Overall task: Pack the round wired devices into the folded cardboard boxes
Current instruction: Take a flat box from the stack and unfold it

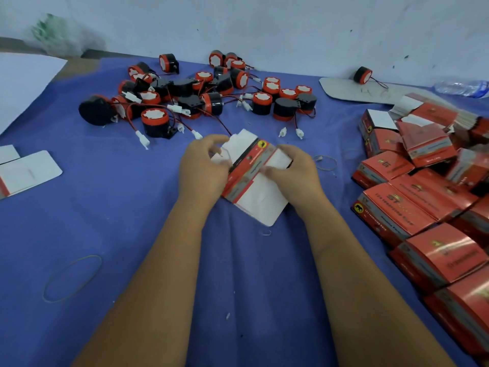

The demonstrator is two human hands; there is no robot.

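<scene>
Both my hands hold a red and white cardboard box (254, 178), still flat, over the middle of the blue cloth (132, 207). My left hand (203, 168) grips its left side, fingers curled at the white flap. My right hand (296, 170) pinches its right edge. Behind the box lies a heap of round black and red wired devices (201, 94) with red wires and white plugs. One device (154, 123) stands nearest on the left. A lone device (362, 74) sits far right by the wall.
Several folded red boxes (423, 207) are piled along the right side. Flat white box blanks (26, 173) lie at the left edge. Rubber bands (72, 278) (326, 162) lie on the cloth. A plastic bottle (460, 87) and a grey card (352, 91) are at the back right.
</scene>
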